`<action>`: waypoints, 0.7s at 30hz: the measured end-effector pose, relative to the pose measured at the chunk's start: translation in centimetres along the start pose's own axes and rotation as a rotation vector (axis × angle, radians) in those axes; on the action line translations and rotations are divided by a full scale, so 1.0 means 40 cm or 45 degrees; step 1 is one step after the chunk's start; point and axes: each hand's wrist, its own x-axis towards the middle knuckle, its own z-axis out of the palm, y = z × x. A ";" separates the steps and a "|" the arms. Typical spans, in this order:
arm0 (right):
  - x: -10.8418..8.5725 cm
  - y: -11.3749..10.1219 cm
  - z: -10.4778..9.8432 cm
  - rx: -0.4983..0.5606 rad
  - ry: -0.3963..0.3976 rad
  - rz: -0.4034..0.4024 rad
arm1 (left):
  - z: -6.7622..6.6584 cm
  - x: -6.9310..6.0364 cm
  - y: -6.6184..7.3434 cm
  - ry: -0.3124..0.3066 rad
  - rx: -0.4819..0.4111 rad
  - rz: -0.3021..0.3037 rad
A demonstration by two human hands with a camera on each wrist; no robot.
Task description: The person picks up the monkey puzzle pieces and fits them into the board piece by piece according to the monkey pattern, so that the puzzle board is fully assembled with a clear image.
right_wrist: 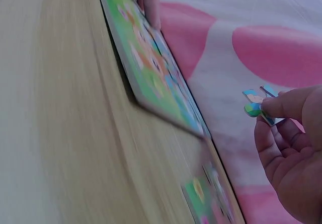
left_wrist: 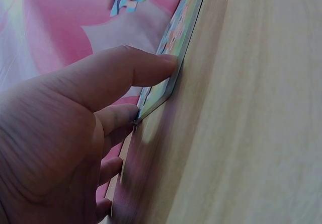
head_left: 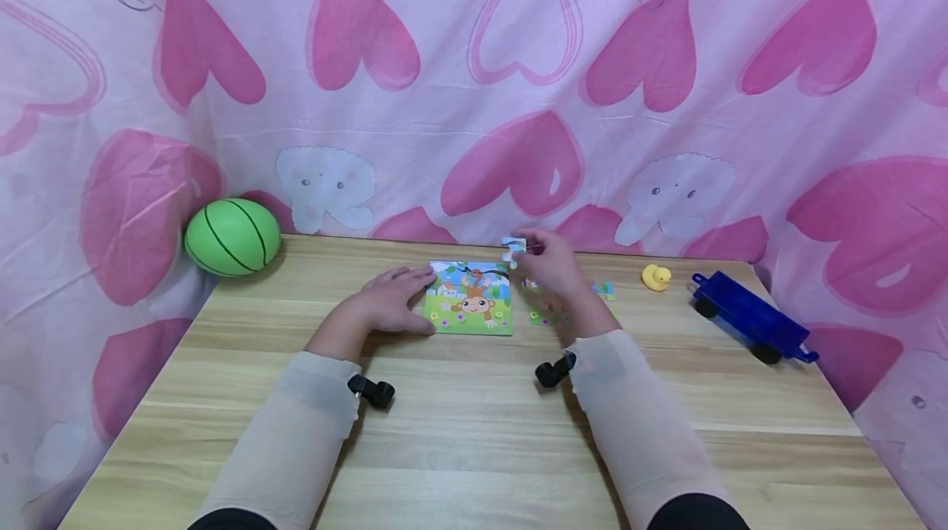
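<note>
The left hand (head_left: 387,299) is spread wide, its thumb and fingertips touching the left side of a monkey puzzle board (head_left: 474,318), which lies flat between the hands. The right hand (head_left: 554,271) pinches a small puzzle piece (head_left: 513,249) between thumb and fingers, raised near the board's far right corner. Loose pieces (head_left: 539,318) lie below the right hand, partly hidden by it. Right of that hand stand a yellow duck (head_left: 656,277) and, farther out, a blue wagon (head_left: 751,316). A green ball (head_left: 233,238) rests beyond the left hand, to its left.

2 arms (head_left: 285,431) extend forward: left hand (head_left: 388,299) spread, right hand (head_left: 551,267) pinching, fingers (right_wrist: 287,106) bent.
</note>
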 end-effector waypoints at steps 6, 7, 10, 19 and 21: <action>0.013 -0.013 0.044 0.103 0.013 0.000 | 0.000 0.000 0.001 0.004 -0.007 0.004; 0.013 -0.012 0.050 0.112 0.014 0.010 | 0.001 0.000 0.000 0.003 -0.007 0.007; 0.013 -0.005 0.064 0.084 0.015 0.049 | 0.005 0.001 0.000 -0.002 -0.011 0.015; 0.016 0.016 0.083 -0.052 -0.046 0.094 | 0.001 -0.001 0.002 0.000 -0.003 -0.003; 0.017 0.018 0.085 -0.079 -0.059 0.107 | 0.001 0.001 0.001 -0.002 0.005 -0.002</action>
